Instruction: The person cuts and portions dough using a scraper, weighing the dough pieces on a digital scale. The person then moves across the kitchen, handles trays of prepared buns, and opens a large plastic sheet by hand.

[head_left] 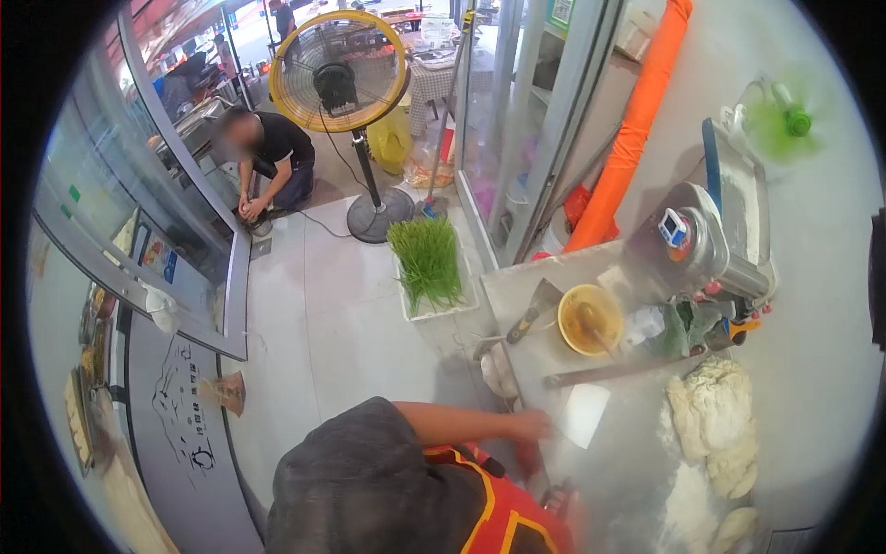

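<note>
My left hand (531, 425) is at the near edge of the floured worktable (628, 462), at the end of my outstretched bare forearm. Its fingers are blurred, so I cannot tell whether they hold anything. Just beyond it lies a flat white sheet (586, 415), perhaps a dough scraper. A long rolling pin (600, 371) rests behind the sheet. A large mass of pale dough (715, 420) sits against the wall with loose flour (690, 503) beside it. My right hand cannot be made out; my shoulder and red apron (517, 512) fill the bottom.
On the table stand a yellow bowl (591, 319), a broad-bladed scraper (535, 309) and a metal scale (688, 235). A crate of green chives (429, 263) is on the floor near a yellow stand fan (340, 69). Another person (277, 152) crouches by the glass door.
</note>
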Tool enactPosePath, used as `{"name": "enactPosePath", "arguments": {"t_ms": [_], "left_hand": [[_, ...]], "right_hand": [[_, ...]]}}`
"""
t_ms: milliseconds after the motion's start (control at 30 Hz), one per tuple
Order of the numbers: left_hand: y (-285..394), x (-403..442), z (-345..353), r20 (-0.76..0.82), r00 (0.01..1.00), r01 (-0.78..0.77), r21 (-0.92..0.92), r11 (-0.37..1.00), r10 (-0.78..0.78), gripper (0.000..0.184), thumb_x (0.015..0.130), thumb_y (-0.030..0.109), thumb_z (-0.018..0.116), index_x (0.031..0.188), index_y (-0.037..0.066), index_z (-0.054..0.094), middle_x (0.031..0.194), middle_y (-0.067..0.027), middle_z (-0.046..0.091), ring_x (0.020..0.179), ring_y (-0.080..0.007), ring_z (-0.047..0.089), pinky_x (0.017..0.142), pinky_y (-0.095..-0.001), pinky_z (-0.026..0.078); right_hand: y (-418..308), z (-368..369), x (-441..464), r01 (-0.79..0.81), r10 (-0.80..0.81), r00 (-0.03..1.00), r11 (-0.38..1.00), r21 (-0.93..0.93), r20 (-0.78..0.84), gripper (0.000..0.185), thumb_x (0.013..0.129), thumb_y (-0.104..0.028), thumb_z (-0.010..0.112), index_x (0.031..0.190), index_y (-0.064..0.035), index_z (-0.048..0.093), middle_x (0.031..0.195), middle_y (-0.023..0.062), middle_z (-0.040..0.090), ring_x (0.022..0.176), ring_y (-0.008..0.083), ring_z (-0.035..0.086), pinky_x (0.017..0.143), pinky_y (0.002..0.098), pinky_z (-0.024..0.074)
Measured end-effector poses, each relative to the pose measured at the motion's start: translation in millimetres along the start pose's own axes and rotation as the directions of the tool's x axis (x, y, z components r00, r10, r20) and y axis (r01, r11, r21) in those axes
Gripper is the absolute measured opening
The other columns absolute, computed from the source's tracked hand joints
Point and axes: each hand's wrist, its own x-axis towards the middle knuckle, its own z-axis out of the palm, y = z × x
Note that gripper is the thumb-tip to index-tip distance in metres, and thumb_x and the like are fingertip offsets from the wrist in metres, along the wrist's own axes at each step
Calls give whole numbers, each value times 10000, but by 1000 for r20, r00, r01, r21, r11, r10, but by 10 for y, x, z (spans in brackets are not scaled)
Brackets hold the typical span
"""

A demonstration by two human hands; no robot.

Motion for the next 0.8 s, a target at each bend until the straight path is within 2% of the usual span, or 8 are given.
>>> {"name": "enactPosePath", "arguments": {"t_ms": [33, 167, 267, 467, 567, 667, 733, 800], "left_hand": [[30, -33, 87, -8, 992, 123, -78, 989, -124, 350, 824, 351, 539, 854, 22, 655, 806, -186, 643, 634, -283, 633, 608, -402, 525], [141, -218, 271, -175, 981, -97, -50, 994, 86, 387, 827, 373, 537, 859, 4, 648, 743, -169, 635, 542, -263, 618, 543, -375, 523], [-66, -97, 856, -264, 958, -117, -4, 993, 111, 393, 830, 377, 545, 861, -2, 643, 707, -155, 624, 515, -243, 600, 525, -354, 510], [587, -239, 1463, -71, 967, 225, -227, 948, -247, 415, 841, 402, 579, 930, 0, 629, 698, -90, 575, 556, -178, 546, 505, -309, 478], [995, -479, 1548, -23, 996, 76, -251, 965, -85, 446, 843, 440, 585, 953, 9, 624, 712, -50, 538, 613, -156, 525, 516, -302, 474], [1084, -614, 1597, -18, 995, -98, -194, 976, 96, 471, 842, 473, 583, 959, 19, 624, 719, -30, 508, 641, -144, 514, 520, -300, 472], [1109, -620, 1634, 51, 999, -3, -178, 984, 12, 482, 841, 484, 583, 961, 20, 623, 720, -29, 503, 640, -140, 511, 516, -296, 470], [974, -573, 1712, 69, 997, 52, -201, 978, -39, 495, 841, 495, 581, 958, 16, 622, 723, -34, 510, 633, -137, 512, 511, -289, 467]], "right_hand": [[-31, -61, -33, 18, -18, 1000, 1000, 19, -1, 485, 968, -430, 360, 1144, 1, 497, 943, 121, 575, 767, 197, 543, 669, 335, 472], [-215, -205, -375, 116, -119, 986, 993, -34, -116, 441, 976, -402, 343, 1097, -12, 511, 837, 74, 568, 669, 165, 523, 556, 301, 453], [-120, -795, -444, 57, -61, 998, 985, 165, 20, 416, 931, -327, 520, 1189, -1, 497, 964, 136, 628, 762, 180, 619, 617, 258, 504], [28, -1369, -659, 115, -115, 991, 993, 2, -74, 261, 951, -230, 470, 1050, 3, 533, 810, 76, 593, 619, 131, 543, 528, 243, 449], [265, -1617, -625, 36, -61, 993, 971, 237, 101, 218, 941, -196, 482, 1022, -1, 539, 786, 61, 574, 595, 107, 506, 502, 221, 418], [20, -1472, -835, 7, -8, 999, 1000, 17, 53, 172, 928, -161, 497, 998, -11, 544, 786, 59, 570, 606, 95, 510, 491, 206, 409], [160, -1518, -780, 415, -408, 904, 761, -498, 129, 164, 924, -151, 501, 992, -9, 547, 778, 59, 569, 602, 96, 511, 490, 208, 412], [192, -1549, -782, 411, -421, 900, 735, -540, 112, 165, 922, -148, 503, 988, -4, 549, 771, 60, 571, 595, 98, 512, 491, 211, 417]]}}
